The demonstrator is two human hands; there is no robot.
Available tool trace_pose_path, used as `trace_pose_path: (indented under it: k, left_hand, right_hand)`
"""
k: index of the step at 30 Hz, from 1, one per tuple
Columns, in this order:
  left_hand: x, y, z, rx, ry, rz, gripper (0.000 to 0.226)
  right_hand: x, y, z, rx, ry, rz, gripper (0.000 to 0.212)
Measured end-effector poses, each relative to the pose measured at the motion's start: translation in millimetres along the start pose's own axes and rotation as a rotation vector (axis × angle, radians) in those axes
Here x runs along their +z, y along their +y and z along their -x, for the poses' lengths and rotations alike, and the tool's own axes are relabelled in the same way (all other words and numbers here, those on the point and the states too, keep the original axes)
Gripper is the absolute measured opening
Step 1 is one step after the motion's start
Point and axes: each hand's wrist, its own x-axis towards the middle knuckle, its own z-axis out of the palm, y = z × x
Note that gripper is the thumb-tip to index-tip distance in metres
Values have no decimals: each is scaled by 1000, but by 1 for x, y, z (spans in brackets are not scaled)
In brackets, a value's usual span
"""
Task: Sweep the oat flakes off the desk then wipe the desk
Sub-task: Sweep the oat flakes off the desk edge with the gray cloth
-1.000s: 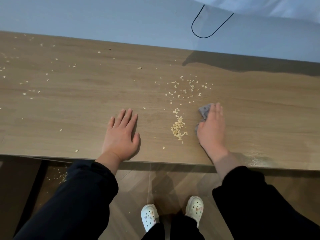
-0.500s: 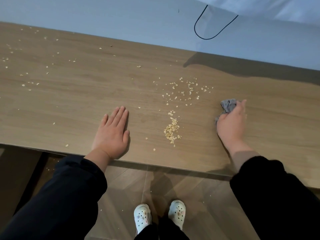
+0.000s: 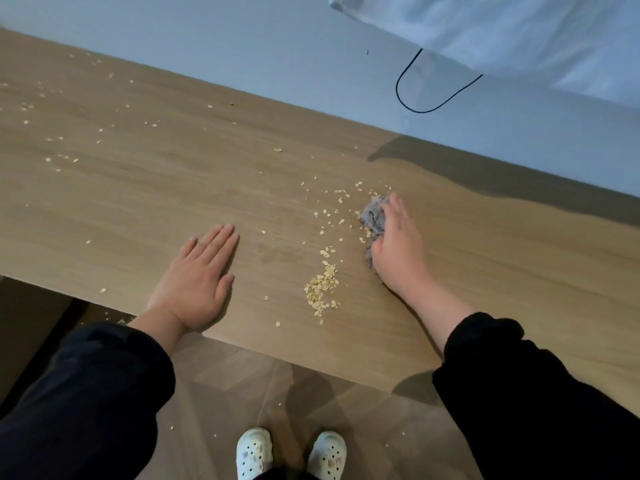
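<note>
Pale oat flakes [image 3: 322, 289] lie heaped at centre frame, with a thin scatter above and to the upper left on the wooden surface [image 3: 138, 202]. The right hand [image 3: 398, 247], fingers grasping a crumpled grey cloth [image 3: 372, 216], has moved left into the scatter. The left hand [image 3: 197, 285] stays flat, fingers released.

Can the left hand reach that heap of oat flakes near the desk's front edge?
Probably yes. The left hand lies flat on the desk, with only bare wood and a few stray flakes between it and the heap of oat flakes.
</note>
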Motion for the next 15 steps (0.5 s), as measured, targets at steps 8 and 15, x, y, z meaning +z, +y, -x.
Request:
trace_pose_path:
  k: [8, 15]
  left_hand:
    - [-1, 0, 0, 8, 10, 17, 66]
    - [0, 0, -1, 10, 15, 20, 66]
  right_hand:
    - [-23, 64, -36, 251, 194, -12, 53]
    - [7, -8, -59, -27, 4, -48, 53]
